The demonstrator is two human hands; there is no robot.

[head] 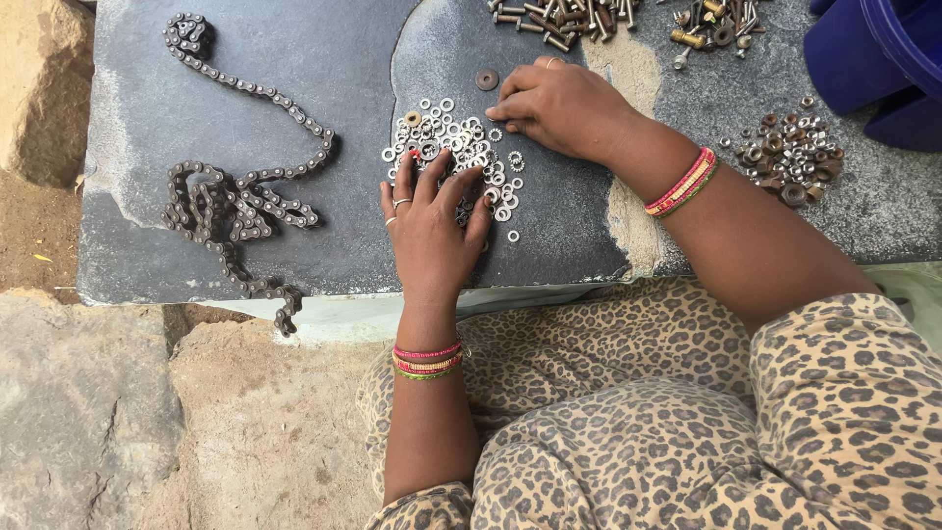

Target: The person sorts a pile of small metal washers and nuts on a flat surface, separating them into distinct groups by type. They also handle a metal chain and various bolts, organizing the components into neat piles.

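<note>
washers: shiny pile (pixel 461 157) mid-slab (pixel 294 118), right of the roller chain (pixel 240 201)
left hand (pixel 429 231): flat on pile, fingers spread, holding nothing
right hand (pixel 559 103): fingertips pinching at pile edge; contents unclear
tip: slide singles out, don't scatter

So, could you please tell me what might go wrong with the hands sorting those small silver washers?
1. The left hand lies over the silver washers; stray ones sit loose near the slab's front edge and a sweep could push them onto the ground.
2. The chain already hangs over that edge and might slide off.
3. The right hand works close to the bolts, so piles could mix.
</note>
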